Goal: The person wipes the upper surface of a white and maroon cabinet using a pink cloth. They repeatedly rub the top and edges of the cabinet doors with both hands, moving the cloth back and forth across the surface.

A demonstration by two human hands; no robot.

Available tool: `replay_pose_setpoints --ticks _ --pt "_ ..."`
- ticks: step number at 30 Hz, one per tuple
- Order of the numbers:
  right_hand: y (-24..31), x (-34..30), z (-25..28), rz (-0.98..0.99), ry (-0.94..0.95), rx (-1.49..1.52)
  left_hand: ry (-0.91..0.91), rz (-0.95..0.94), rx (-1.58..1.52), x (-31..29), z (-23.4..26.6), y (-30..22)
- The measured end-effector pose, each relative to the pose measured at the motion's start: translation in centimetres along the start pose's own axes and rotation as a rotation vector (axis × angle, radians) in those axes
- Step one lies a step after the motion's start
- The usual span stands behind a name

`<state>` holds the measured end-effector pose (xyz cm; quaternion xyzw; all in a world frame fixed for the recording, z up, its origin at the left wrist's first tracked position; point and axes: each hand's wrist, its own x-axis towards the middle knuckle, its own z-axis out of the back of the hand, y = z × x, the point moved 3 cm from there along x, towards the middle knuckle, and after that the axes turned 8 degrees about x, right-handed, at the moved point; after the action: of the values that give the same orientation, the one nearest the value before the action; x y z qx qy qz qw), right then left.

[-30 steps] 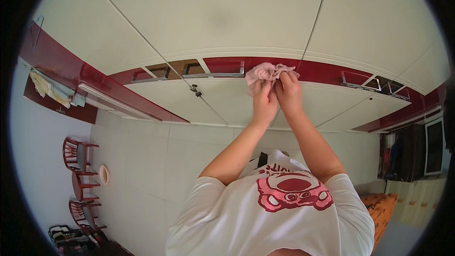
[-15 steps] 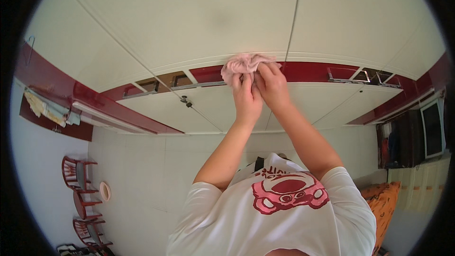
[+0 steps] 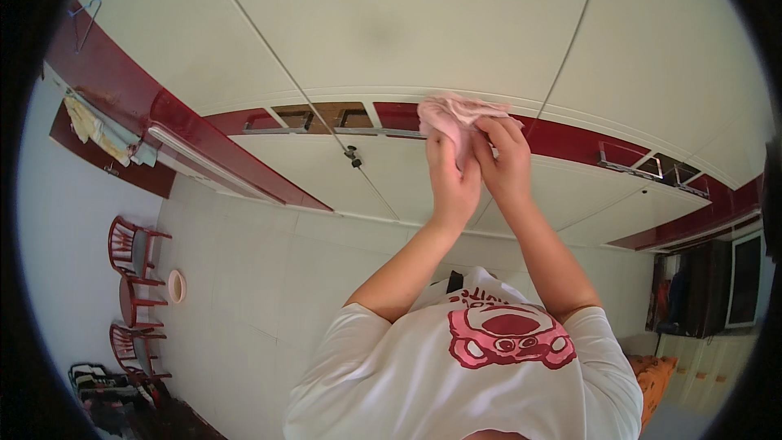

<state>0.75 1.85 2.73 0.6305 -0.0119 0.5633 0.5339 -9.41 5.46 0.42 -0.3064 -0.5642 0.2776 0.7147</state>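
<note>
Cloth [image 3: 446,110], pale pink, soft and crumpled, is showing in front of the glossy dark-red horizontal band [image 3: 562,140] on the broad cream cabinet front [image 3: 391,24], its upper folds reaching about to the band's top edge. The person's bare left hand [image 3: 453,187] is gripping the cloth's lower left part, its palm sitting below the band, while the bare right hand [image 3: 507,159] is curling bent fingers onto the cloth's right side, across the band's lower edge. Both grips are closing on fabric, with some fingertips hiding in the folds; whether the cloth is pressing on the band or hanging just in front of it, I cannot tell. A slim chrome bar handle [image 3: 389,133] is running along the band just left of the cloth, another chrome handle [image 3: 619,168] is standing well to the right along the band, and a small dark latch [image 3: 353,156] is sitting below the band's left part. Judging from this, the step in hand is looking like wiping the band, or arranging the cloth for that. The next move is probably calling for flattening the bunched fabric against the band and guiding it evenly along, keeping the folds from snagging on the handles.
</note>
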Motion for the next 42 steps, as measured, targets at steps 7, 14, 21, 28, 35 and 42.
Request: replay_pose_setpoints --ticks 7,14,21,28,35,42 --pt "-0.4 2.3 -6.6 -0.067 0.258 0.117 -0.038 0.408 -0.395 3.8 2.6 4.8" --pt "-1.1 1.9 -6.0 -0.014 0.177 0.135 -0.068 0.496 -0.543 4.4 2.1 3.2" --pt "-0.1 -0.1 -0.8 -0.125 0.033 0.119 0.078 0.505 -0.662 2.9 -1.1 -1.3" --pt "-2.9 -1.2 4.6 0.030 -0.068 -0.083 0.118 0.214 -0.464 1.1 -6.9 -3.7" --pt "-6.4 -4.2 7.7 -0.215 -0.150 -0.220 0.242 0.255 -0.343 -2.7 -11.1 -3.7" --pt "-6.7 -4.6 5.2 -0.327 0.151 0.004 0.139 0.354 -0.190 -4.7 -10.5 2.5"
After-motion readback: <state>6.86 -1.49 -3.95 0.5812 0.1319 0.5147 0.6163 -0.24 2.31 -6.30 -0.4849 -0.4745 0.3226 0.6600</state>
